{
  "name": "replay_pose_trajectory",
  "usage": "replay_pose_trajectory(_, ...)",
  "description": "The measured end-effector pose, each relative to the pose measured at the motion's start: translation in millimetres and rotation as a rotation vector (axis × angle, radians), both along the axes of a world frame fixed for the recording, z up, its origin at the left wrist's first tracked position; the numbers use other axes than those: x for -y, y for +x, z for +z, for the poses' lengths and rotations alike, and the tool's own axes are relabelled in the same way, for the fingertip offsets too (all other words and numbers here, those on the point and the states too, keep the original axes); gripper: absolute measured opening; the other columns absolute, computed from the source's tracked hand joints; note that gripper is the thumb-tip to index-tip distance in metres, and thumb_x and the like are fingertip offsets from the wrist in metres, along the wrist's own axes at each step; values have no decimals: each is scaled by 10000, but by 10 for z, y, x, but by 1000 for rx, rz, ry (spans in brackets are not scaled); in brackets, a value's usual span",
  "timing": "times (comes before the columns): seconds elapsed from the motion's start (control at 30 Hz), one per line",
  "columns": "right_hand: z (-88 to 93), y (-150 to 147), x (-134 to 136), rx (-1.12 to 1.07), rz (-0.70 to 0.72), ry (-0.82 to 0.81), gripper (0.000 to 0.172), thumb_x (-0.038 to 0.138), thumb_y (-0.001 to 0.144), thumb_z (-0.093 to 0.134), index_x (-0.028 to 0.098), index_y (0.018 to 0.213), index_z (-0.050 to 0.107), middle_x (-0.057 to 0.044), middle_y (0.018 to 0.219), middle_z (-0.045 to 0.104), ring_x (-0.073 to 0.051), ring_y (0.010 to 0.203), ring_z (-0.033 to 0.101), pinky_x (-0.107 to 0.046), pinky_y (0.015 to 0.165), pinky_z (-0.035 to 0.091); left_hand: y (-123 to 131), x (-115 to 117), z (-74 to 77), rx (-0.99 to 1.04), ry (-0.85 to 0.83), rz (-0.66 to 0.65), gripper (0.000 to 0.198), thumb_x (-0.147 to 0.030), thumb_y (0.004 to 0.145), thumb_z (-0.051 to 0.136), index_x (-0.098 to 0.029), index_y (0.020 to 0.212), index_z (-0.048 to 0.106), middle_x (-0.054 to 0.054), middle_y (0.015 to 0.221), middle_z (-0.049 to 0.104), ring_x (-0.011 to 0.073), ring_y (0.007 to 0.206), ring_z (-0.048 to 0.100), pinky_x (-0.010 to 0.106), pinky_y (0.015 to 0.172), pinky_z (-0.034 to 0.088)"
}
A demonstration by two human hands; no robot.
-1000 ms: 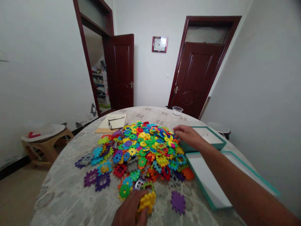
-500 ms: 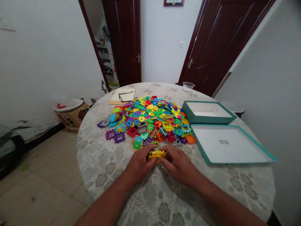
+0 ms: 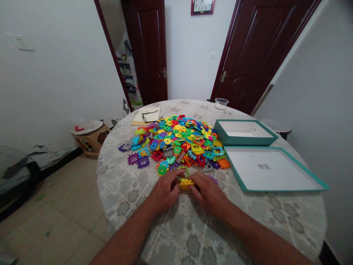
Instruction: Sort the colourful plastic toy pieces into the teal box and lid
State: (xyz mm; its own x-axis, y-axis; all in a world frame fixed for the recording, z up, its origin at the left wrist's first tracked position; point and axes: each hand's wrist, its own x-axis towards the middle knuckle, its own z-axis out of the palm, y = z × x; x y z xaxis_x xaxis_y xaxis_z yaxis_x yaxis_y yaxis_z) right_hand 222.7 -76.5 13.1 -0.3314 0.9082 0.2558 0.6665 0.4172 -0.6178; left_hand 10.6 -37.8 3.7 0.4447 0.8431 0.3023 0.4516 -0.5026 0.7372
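Note:
My left hand (image 3: 163, 192) and my right hand (image 3: 209, 194) meet at the near middle of a round table (image 3: 138, 198). Both pinch a small yellow block assembly (image 3: 186, 183) held between their fingertips, just above the cloth. A big pile of colourful interlocking plastic pieces (image 3: 179, 141) lies right behind the hands. A purple piece (image 3: 213, 179) peeks out beside my right hand.
A teal box (image 3: 244, 131) and its flat lid (image 3: 271, 170) lie to the right. Glasses on a notebook (image 3: 149, 115) and a clear plastic cup (image 3: 221, 102) sit at the far side. A low stool (image 3: 89, 133) stands on the floor to the left, with dark doors behind.
A second ago my right hand reached into the far side of the pile; it came back to join the left on the yellow assembly. The view also tipped downward.

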Motion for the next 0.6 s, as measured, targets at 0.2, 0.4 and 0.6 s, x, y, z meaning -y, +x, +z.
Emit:
replay_pose_trajectory(0.2, 139, 220, -83, 14, -74, -51, 182, 168, 951, 545, 193, 1092, 658, -61, 1021, 689, -204, 938, 635, -322, 846, 454, -34, -62, -104, -96, 203, 211, 260, -136, 933, 531, -164, 1161, 653, 90, 1062, 707, 212, 969, 672, 371, 916, 555)
replay_pose_trajectory(0.4, 141, 254, -120, -1, -29, -103, 118, 178, 934, 562, 202, 1001, 655, -31, 936, 680, -190, 874, 622, -304, 805, 443, 115, -32, -107, -393, 213, 167, 401, -267, 937, 657, -257, 1332, 590, 79, 1190, 655, 246, 1084, 645, 372, 905, 567)
replay_pose_trajectory(0.6, 62, 217, -119, -45, -48, -37, 173, 149, 918, 546, 199, 1047, 649, -74, 1108, 660, -213, 1043, 623, -340, 936, 467, 185, -47, -57, -505, 171, 169, 195, -220, 958, 597, -263, 1137, 661, 50, 1152, 620, 209, 1048, 626, 315, 839, 544)
